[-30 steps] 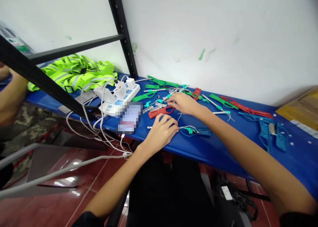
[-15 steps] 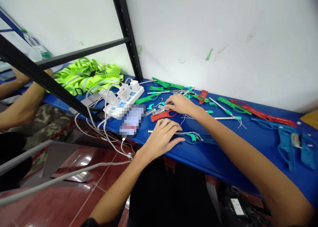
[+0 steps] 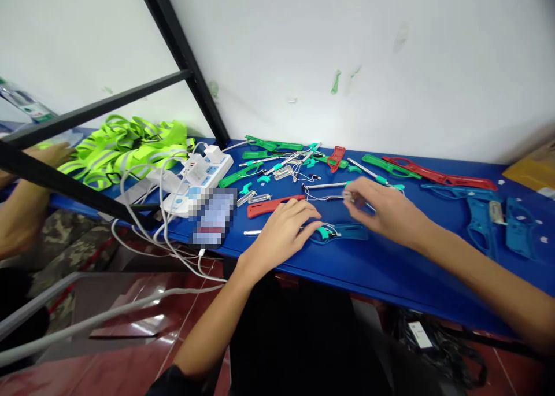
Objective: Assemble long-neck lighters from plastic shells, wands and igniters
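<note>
My left hand (image 3: 284,225) lies palm down near the table's front edge, fingers draped and thumb apart. Beneath it runs a metal lighter tube (image 3: 251,232), with a blue lighter shell half (image 3: 358,232) and a teal trigger (image 3: 323,232) by the thumb. A red shell half (image 3: 264,208) touches its far side. My right hand (image 3: 373,205) is raised over the table, thumb and fingertips closed on a small clear piece (image 3: 348,195), probably a lighter fuel tank; its shape is blurred. Two similar clear tanks (image 3: 259,199) lie left of the red shell.
Green shell halves (image 3: 236,175), wired tubes and teal triggers cover the table's back. Blue shells (image 3: 520,228) lie at right. A white power strip (image 3: 208,179), a phone (image 3: 214,214), cables, yellow-green reflective straps (image 3: 130,147) and a black rack post (image 3: 186,60) stand left, beside another person's arm (image 3: 26,211).
My right hand has moved right and toward me from the pile of tanks, now with a small clear piece in its fingertips. My left hand stays at the blue shell. The view has shifted right.
</note>
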`<state>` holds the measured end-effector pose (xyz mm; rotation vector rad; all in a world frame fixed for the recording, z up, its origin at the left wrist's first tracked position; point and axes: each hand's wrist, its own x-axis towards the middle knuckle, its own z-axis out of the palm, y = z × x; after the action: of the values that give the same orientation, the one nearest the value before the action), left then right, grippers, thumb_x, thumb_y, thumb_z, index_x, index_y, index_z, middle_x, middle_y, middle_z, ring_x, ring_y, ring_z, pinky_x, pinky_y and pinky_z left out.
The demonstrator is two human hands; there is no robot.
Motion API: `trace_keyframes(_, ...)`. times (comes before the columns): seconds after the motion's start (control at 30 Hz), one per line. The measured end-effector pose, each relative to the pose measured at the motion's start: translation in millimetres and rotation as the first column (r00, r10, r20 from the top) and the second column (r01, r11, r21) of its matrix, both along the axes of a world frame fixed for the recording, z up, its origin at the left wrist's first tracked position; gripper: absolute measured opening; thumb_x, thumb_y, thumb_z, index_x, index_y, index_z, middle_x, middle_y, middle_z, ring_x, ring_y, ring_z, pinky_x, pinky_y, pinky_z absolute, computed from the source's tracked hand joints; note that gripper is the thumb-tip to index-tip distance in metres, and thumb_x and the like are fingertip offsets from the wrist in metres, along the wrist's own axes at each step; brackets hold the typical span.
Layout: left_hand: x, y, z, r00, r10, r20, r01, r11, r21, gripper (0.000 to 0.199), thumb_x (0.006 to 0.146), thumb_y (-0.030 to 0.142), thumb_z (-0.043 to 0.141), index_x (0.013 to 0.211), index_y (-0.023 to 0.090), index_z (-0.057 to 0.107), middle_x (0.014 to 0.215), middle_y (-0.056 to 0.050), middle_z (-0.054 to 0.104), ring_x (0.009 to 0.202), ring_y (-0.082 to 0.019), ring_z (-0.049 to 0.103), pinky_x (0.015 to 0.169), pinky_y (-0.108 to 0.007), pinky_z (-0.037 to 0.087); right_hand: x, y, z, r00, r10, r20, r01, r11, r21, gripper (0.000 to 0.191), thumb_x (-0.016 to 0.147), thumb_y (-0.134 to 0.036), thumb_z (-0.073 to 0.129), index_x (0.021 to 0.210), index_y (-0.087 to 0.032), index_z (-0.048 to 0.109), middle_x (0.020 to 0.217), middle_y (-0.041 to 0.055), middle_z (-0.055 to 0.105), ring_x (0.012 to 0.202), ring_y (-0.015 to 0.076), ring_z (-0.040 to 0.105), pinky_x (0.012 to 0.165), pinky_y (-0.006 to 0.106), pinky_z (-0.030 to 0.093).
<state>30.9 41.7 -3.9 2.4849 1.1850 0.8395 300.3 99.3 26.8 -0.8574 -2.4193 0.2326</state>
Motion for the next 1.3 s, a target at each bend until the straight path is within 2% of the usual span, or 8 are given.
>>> trace_keyframes(0.13,16,13,9.0,0.975,-0.077,-0.207,0.064,0.996,-0.070,0.028,0.115,0.035,0.054,0.123,0.018,0.074,0.126,-0.007,0.075,0.122,-0.025,0.067,0.114,-0.045,0.047,29,-13,-18.3,0.967,-0.084,-0.242,0.012,0.958,-0.286,0.017,0.104,-0.040,0.070,0.114,-0.027,0.075,0.096,0.0029,0.068,0.075,0.0151,0.061,0.063,0.028,0.051)
trace_keyframes(0.43,16,9,13.4,0.968,-0.096,-0.233,0.066,0.989,-0.132,0.028,0.116,0.032,0.052,0.113,0.018,0.076,0.119,-0.005,0.076,0.114,-0.024,0.069,0.111,-0.044,0.048,28,-35,-25.1,0.890,-0.202,-0.408,-0.222,0.590,-0.776,0.028,0.105,-0.052,0.068,0.114,-0.027,0.062,0.071,-0.0055,0.057,0.057,0.0109,0.055,0.055,0.025,0.049)
trace_keyframes(0.63,24,-4,17.1,0.997,-0.018,0.077,0.026,0.994,-0.104,0.037,0.110,0.046,0.063,0.139,0.024,0.064,0.139,-0.008,0.073,0.128,-0.026,0.066,0.114,-0.046,0.048,19,-46,-13.6,0.900,-0.176,-0.399,-0.205,0.637,-0.744,0.029,0.110,-0.052,0.059,0.125,-0.027,0.058,0.082,-0.0015,0.066,0.063,0.0123,0.060,0.058,0.026,0.052)
trace_keyframes(0.83,36,-20,5.2,0.924,-0.082,0.374,0.092,0.996,-0.010,0.030,0.106,0.035,0.072,0.133,0.022,0.071,0.106,-0.004,0.079,0.098,-0.020,0.068,0.092,-0.037,0.054,1,-76,-2.6,0.942,-0.121,-0.315,-0.136,0.719,-0.682,0.025,0.113,-0.049,0.054,0.122,-0.026,0.060,0.085,-0.0001,0.071,0.067,0.0136,0.066,0.061,0.026,0.054)
trace_keyframes(1.03,34,-25,-1.8,0.833,-0.046,0.552,0.142,0.981,-0.134,0.018,0.095,0.028,0.086,0.111,0.025,0.080,0.093,0.000,0.076,0.086,-0.016,0.068,0.082,-0.030,0.055,61,-87,-13.0,0.959,-0.282,0.007,0.280,0.947,-0.160,0.039,0.105,-0.049,0.066,0.138,-0.028,0.062,0.116,0.0088,0.079,0.098,0.0269,0.076,0.085,0.042,0.061)
trace_keyframes(1.1,36,-25,-3.0,0.819,-0.051,0.572,0.173,0.972,-0.162,0.017,0.095,0.028,0.087,0.109,0.024,0.080,0.087,0.001,0.072,0.081,-0.015,0.068,0.080,-0.029,0.055,115,-83,-16.2,0.834,-0.550,-0.037,0.549,0.822,0.150,0.029,0.104,-0.043,0.068,0.128,-0.025,0.069,0.129,0.0163,0.076,0.121,0.0352,0.070,0.105,0.053,0.054)
trace_keyframes(1.2,41,-25,-5.3,0.789,-0.075,0.610,0.227,0.958,-0.175,0.017,0.092,0.028,0.089,0.105,0.023,0.079,0.086,0.001,0.071,0.078,-0.014,0.067,0.078,-0.027,0.055,201,-74,-14.6,0.410,-0.902,-0.136,0.896,0.370,0.246,0.018,0.101,-0.029,0.069,0.114,-0.017,0.075,0.122,0.0243,0.076,0.107,0.0334,0.071,0.103,0.051,0.049)
trace_keyframes(1.3,46,-26,-7.1,0.761,-0.129,0.636,0.304,0.937,-0.174,0.018,0.091,0.029,0.090,0.103,0.023,0.079,0.093,-0.001,0.074,0.082,-0.014,0.069,0.079,-0.027,0.056,257,-58,-8.2,0.393,-0.917,0.062,0.915,0.397,0.077,0.017,0.094,-0.023,0.079,0.109,-0.016,0.080,0.108,0.0177,0.079,0.081,0.0219,0.066,0.084,0.038,0.049)
